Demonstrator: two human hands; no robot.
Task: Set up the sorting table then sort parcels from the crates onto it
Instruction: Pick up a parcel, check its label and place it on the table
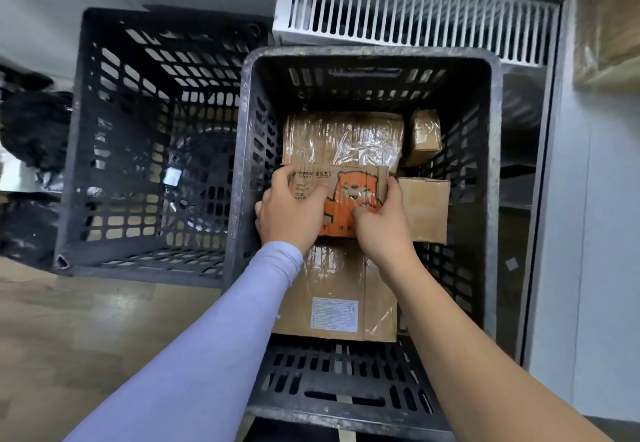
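Both hands reach down into the dark slatted crate (367,57) and grip the printed parcel (349,195), a cardboard box with an orange cartoon animal on its face. The left hand (289,214), in a lilac sleeve (221,330), curls over the parcel's left end, and the right hand (381,223) clasps its right edge with the thumb on the orange print. Inside this crate a taped box (343,138) lies beyond the parcel, a labelled box (334,303) lies nearer the person, and two small boxes (424,209) sit along its right wall. A second crate (149,136) stands just left of it, and a white slatted grille (415,11) behind it
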